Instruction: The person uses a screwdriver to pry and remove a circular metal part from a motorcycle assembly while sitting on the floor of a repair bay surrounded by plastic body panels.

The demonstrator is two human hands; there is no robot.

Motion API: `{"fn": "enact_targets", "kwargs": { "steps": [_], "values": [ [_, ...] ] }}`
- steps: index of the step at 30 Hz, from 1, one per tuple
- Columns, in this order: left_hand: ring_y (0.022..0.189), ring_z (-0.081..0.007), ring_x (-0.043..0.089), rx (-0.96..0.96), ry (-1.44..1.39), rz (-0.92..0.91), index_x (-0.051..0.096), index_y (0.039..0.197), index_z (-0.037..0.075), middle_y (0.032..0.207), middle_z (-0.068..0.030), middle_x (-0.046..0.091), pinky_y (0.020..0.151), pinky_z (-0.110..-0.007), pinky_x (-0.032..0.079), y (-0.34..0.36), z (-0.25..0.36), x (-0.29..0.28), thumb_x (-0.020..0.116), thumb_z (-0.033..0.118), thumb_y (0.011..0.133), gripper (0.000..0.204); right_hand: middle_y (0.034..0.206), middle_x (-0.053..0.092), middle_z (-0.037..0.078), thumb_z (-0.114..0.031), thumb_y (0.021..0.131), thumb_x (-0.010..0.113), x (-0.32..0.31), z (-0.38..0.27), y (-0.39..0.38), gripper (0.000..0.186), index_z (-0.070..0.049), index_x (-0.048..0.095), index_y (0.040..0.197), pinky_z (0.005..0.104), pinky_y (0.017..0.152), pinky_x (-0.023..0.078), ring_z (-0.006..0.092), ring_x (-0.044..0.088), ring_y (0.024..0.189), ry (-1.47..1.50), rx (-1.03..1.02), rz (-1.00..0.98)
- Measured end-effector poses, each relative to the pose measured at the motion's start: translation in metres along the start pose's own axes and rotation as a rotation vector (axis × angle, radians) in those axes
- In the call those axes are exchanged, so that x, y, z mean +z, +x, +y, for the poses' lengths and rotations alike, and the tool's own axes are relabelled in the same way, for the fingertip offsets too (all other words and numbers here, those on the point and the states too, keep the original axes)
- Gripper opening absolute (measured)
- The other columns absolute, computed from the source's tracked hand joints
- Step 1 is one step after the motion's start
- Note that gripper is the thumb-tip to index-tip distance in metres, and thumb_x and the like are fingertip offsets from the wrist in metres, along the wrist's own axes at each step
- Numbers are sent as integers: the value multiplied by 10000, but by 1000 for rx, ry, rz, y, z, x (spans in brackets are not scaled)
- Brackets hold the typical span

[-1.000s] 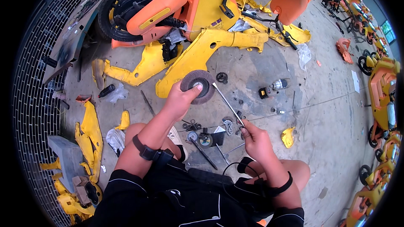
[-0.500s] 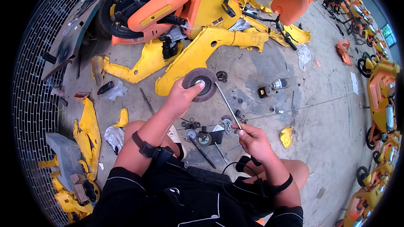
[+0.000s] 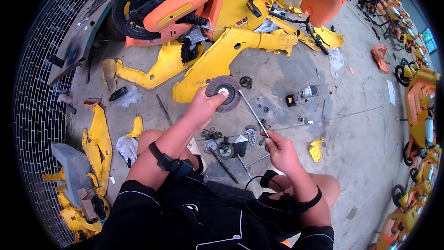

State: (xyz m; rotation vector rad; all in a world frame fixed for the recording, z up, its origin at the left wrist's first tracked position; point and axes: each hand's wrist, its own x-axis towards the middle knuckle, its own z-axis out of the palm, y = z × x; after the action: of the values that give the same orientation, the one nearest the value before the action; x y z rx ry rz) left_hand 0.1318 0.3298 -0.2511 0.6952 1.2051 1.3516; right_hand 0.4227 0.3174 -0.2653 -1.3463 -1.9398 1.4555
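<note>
My left hand (image 3: 208, 104) grips a round flap disc (image 3: 230, 103), brown with a pale hub, its thumb pressed on the centre. A thin metal rod (image 3: 252, 111) is pinched in my right hand (image 3: 281, 150), and its far tip meets or nearly meets the disc's right edge. Whether they touch, I cannot tell. On the floor below the hands lie a grinding disc (image 3: 225, 150), a dark flat plate (image 3: 239, 149), a short chain (image 3: 251, 135), several dark rings (image 3: 212, 134) and a long dark bar (image 3: 225, 167). A small toothed gear (image 3: 246, 82) rests just beyond the disc.
An orange and yellow scooter (image 3: 185, 11) lies ahead, with a yellow body panel (image 3: 222, 58) before it. A cordless drill (image 3: 302, 95) sits to the right. Yellow parts (image 3: 99, 143) and a grey block (image 3: 71, 166) are on the left. Scooters (image 3: 418, 106) line the right side.
Both hands, disc and rod keep nearly the same pose. The whole view has shifted slightly, and the right hand sits a little higher along the rod.
</note>
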Motion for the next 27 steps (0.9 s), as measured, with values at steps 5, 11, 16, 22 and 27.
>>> {"fn": "enact_targets", "kwargs": {
  "steps": [5,11,16,22,27],
  "values": [
    [994,-139,652,-5,-29,46,644,1206,-20,1124,-51,694,918,-313,528,2,0,4,622,42,977,238,700,580,66,-75,993,587,5,-15,-4,258,-62,672,1236,332,551,430,167,533,604,-210,-35,101],
    [1007,-142,656,23,-33,71,639,1214,-32,1137,-64,697,921,-316,532,-6,8,8,624,35,973,251,739,581,59,-89,1005,571,2,-21,-4,300,-133,652,1291,331,565,453,167,569,631,-765,-220,283],
    [1013,-139,652,33,-5,10,636,1223,-33,1142,-61,694,933,-314,525,-6,11,5,618,51,979,258,687,448,-20,-91,1046,515,-4,-7,3,282,-44,615,1306,286,517,387,82,440,577,178,17,-110],
    [1086,-144,640,1,12,16,609,1282,-13,1200,-60,685,970,-324,509,2,4,-2,616,44,983,305,677,552,20,-95,1018,560,-3,-9,12,298,-54,615,1308,321,488,404,157,520,532,171,69,-112],
    [1029,-143,639,-11,82,49,631,1230,-29,1153,-56,685,938,-315,511,0,1,-9,610,34,963,275,832,702,152,-94,963,600,-2,-18,13,321,-103,647,1281,403,564,498,341,677,685,-889,-282,281]
  ]
}}
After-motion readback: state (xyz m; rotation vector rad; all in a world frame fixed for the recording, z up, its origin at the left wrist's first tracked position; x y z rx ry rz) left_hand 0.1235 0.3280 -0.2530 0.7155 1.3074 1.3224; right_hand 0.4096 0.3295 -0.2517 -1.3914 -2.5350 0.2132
